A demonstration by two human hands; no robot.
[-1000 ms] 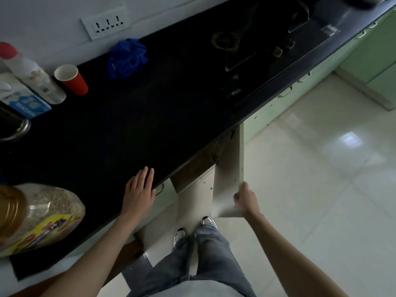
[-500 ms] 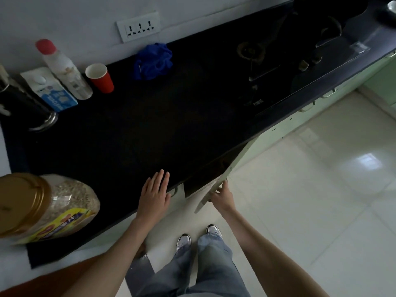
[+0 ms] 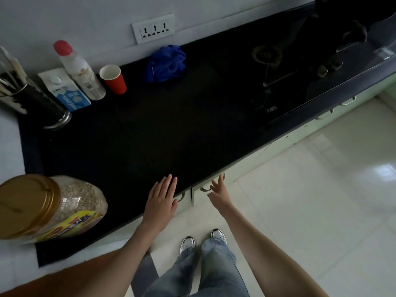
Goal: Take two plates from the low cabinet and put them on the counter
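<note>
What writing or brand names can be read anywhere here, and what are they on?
Stove: a small white logo at its front edge, seemingly Chinese characters, too small to read surely.
Milk carton: blue printed lettering, too blurred to read.
Bottle: a label with fine print, unreadable.
Jar: a colourful label, its letters blurred.
Nothing else carries text.

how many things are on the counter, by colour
red: 1, paper cup
blue: 1, cloth
blue and white: 1, milk carton
white with red cap: 1, bottle
gold-lidded: 1, oat jar
black: 1, utensil holder
total: 6
</note>
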